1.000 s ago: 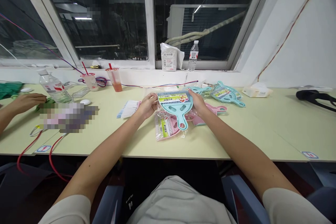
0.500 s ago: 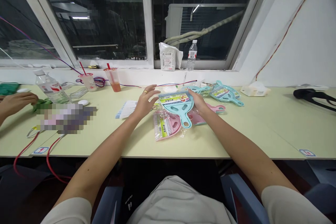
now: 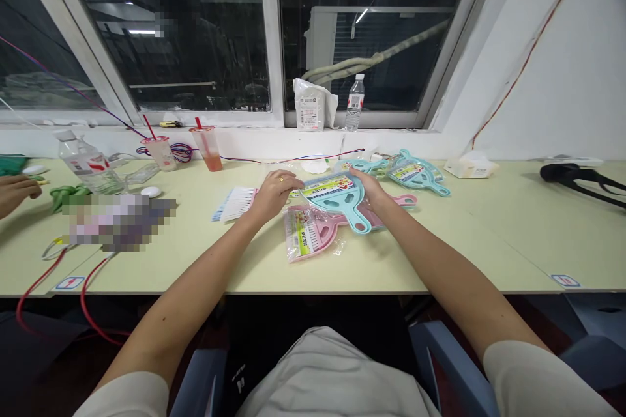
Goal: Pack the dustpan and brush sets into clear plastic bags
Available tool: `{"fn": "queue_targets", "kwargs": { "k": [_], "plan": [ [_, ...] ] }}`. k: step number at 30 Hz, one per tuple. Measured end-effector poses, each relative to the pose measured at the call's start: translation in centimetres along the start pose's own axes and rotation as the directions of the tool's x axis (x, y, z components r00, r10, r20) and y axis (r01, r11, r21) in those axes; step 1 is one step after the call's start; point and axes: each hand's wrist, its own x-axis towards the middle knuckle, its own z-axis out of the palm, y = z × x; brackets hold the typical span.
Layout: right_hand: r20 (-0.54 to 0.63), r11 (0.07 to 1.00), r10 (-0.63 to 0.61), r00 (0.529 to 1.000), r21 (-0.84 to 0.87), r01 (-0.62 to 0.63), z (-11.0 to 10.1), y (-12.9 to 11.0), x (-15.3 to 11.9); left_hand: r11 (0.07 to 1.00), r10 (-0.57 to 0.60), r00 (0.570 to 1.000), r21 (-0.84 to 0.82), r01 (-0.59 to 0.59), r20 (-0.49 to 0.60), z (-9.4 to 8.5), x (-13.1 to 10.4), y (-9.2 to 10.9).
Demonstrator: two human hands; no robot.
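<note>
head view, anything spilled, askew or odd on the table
Nothing looks spilled or damaged. Slightly untidy: the nearest pink dustpan and the rightmost blue dustpan lie at different angles, and the brush sticks out past the left hand.

From where I stand, the person's right hand point(image 3: 370, 190) grips a wrapped blue dustpan point(image 3: 349, 205) at its right edge, while the left hand point(image 3: 278, 195) has its fingers bent at the opposite edge, though I can't tell whether they pinch it. Taking that dustpan as the clock's centre, a pink dustpan point(image 3: 327, 233) in clear wrap lies on the table point(image 3: 274, 267) at seven, a white-bristled brush point(image 3: 238, 203) at nine, and more blue dustpans point(image 3: 421, 174) between two and three. A drink cup point(image 3: 210, 151) stands at ten, and a water bottle point(image 3: 355, 107) just past twelve on the windowsill point(image 3: 386, 137).
</note>
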Motion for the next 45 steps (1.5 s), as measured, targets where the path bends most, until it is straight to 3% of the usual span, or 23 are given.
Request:
{"fn": "queue_targets", "kwargs": {
  "k": [4,7,10,12,14,18,22,25,29,33,36,40,42,44,45],
  "plan": [
    [0.056,0.991,0.100,0.993,0.083,-0.104,0.1,-0.7,-0.6,1.000,0.028,0.998,-0.006,-0.029,-0.064,0.3,-0.1,-0.2],
    [0.049,0.991,0.109,0.993,0.075,-0.113,0.0,-1.2,-0.9,0.956,-0.149,0.986,-0.267,0.124,-0.077,0.4,0.0,-0.5],
    [0.061,0.990,0.136,0.989,0.032,-0.138,-0.3,-1.3,-1.1,0.728,-0.411,0.901,-0.545,0.416,0.139,0.4,0.1,-0.5],
    [0.079,0.987,0.159,0.984,-0.008,-0.158,-0.3,-1.2,-1.3,0.591,-0.469,0.828,-0.588,0.552,0.307,0.4,0.0,-0.1],
    [0.096,0.986,0.166,0.981,-0.047,-0.163,-0.1,-0.9,-1.5,0.545,-0.465,0.779,-0.559,0.626,0.420,0.5,-0.2,0.3],
    [0.131,0.985,0.161,0.978,-0.090,-0.150,0.8,-0.7,-1.6,0.542,-0.414,0.729,-0.496,0.679,0.545,0.7,-0.5,0.8],
    [0.118,0.983,0.107,0.987,-0.159,-0.087,0.3,-2.8,-1.8,0.512,-0.475,0.750,-0.549,0.661,0.460,0.4,-0.1,0.7],
    [0.037,0.932,-0.085,0.996,-0.350,0.092,-1.1,-5.0,-2.2,0.485,-0.550,0.767,-0.621,0.616,0.331,0.0,0.1,1.0],
    [0.184,0.749,-0.226,0.957,-0.595,0.291,-2.2,-6.1,-2.8,0.467,-0.521,0.788,-0.664,0.584,0.327,-0.8,0.1,1.9],
    [0.300,0.513,-0.266,0.916,-0.760,0.398,-1.3,-5.2,-3.4,0.507,-0.436,0.782,-0.597,0.622,0.445,-1.6,0.0,1.8],
    [0.375,0.365,-0.190,0.907,-0.831,0.420,-0.4,-4.5,-4.1,0.522,-0.397,0.733,-0.521,0.675,0.552,-2.3,0.0,1.2],
    [0.475,0.196,0.114,0.873,-0.872,0.449,0.3,-4.2,-4.9,0.567,-0.337,0.652,-0.407,0.716,0.679,-3.5,-0.2,1.4],
    [0.501,0.143,0.206,0.840,-0.865,0.481,0.4,-4.4,-5.1,0.599,-0.308,0.554,-0.295,0.744,0.773,-4.5,-0.2,1.8],
    [0.532,0.130,0.210,0.820,-0.847,0.516,0.5,-4.8,-5.2,0.657,-0.298,0.431,-0.144,0.740,0.852,-5.5,-0.1,2.1],
    [0.544,0.131,0.202,0.814,-0.839,0.528,0.5,-4.9,-5.3,0.693,-0.312,0.388,-0.072,0.717,0.867,-6.0,0.0,2.1]
  ]
}}
